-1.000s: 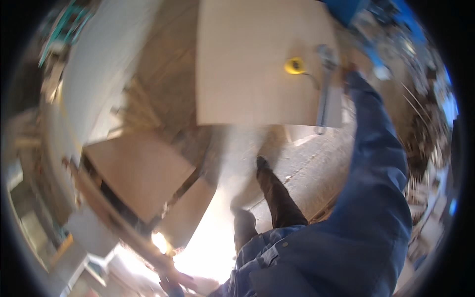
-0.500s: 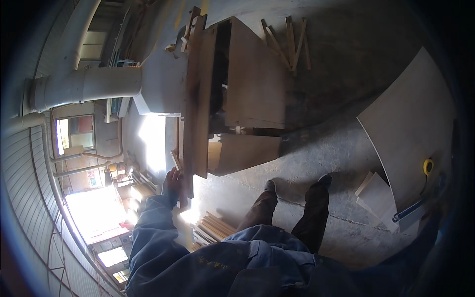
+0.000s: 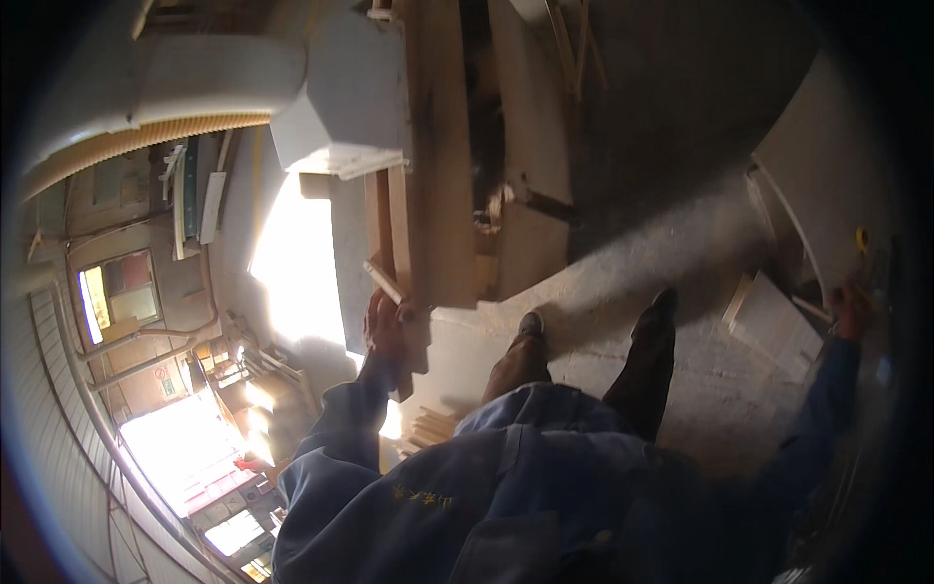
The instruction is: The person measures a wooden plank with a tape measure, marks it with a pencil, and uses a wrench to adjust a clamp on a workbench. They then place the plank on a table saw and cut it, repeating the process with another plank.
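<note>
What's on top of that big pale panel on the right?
A small yellow object lies on the panel, with the right hand at its near edge. Whatever that hand covers is hidden, and the right side is too dark.

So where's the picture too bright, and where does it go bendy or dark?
In the head view, the floor near the left hand and the opening at lower left glare white; in the head view, slats curve along the left rim; also in the head view, the right hand looks dim and soft, by the dark right rim.
</note>
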Tool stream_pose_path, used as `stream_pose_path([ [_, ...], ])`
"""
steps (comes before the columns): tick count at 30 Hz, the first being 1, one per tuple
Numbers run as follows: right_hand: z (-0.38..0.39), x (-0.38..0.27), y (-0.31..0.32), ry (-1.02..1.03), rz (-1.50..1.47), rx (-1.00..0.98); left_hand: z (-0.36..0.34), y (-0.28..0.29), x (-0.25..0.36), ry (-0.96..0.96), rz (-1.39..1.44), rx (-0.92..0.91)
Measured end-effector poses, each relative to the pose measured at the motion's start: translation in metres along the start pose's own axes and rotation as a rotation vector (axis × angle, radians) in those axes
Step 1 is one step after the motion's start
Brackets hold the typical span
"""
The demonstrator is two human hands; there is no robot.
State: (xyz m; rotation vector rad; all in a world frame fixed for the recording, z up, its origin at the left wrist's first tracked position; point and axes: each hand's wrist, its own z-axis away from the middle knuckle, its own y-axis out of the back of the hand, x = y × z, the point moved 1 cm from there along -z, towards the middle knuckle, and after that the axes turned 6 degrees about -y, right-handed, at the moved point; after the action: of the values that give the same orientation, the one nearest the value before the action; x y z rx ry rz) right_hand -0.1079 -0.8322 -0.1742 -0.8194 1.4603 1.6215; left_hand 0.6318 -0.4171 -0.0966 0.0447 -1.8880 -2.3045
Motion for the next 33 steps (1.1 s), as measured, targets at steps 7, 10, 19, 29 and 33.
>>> stream_pose_path([
  [7,0.292,-0.204,-0.331,-0.158,-0.572,-0.291,-0.009,0.021,0.014,-0.166,0.058,0.032],
  [10,0.357,-0.268,-0.399,-0.065,-0.386,-0.267,-0.006,0.013,0.006,-0.2,0.012,0.142],
  [19,0.389,-0.283,-0.493,0.204,-0.3,-0.095,-0.008,0.004,0.006,-0.236,0.112,0.373],
  [29,0.399,-0.282,-0.501,0.291,-0.188,-0.07,-0.008,0.007,0.008,-0.216,0.134,0.345],
  [33,0.398,-0.278,-0.505,0.326,-0.213,-0.066,-0.007,0.006,0.008,-0.17,0.16,0.33],
])
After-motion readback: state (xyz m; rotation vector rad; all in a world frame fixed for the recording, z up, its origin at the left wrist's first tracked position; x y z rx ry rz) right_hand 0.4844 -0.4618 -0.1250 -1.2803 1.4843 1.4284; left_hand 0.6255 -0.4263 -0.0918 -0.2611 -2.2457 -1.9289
